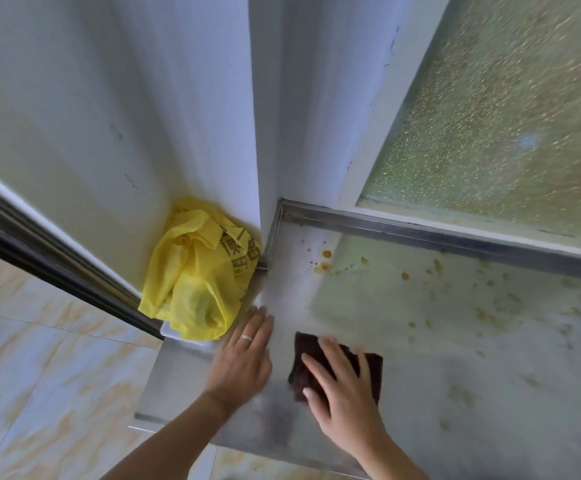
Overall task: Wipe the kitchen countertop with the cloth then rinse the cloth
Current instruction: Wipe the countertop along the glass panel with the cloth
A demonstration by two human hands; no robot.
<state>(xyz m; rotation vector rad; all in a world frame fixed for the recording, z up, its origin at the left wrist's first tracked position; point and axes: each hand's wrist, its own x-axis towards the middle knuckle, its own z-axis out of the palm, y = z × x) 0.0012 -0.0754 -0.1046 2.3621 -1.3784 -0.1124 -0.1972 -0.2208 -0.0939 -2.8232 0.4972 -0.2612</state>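
Note:
A dark maroon cloth (310, 355) lies flat on the steel countertop (455, 358). My right hand (344, 389) presses on it with fingers spread and straight. My left hand (244, 355), a ring on one finger, rests flat on the counter just left of the cloth, fingers straight. Yellow-brown food stains (323, 266) and crumbs are scattered over the counter toward the back and right.
A crumpled yellow plastic bag (195, 271) sits in the counter's left corner against the white wall (178, 116). A frosted window (507, 116) with a metal sill (420, 233) runs behind the counter. Tiled floor (39, 375) lies below the counter's left edge.

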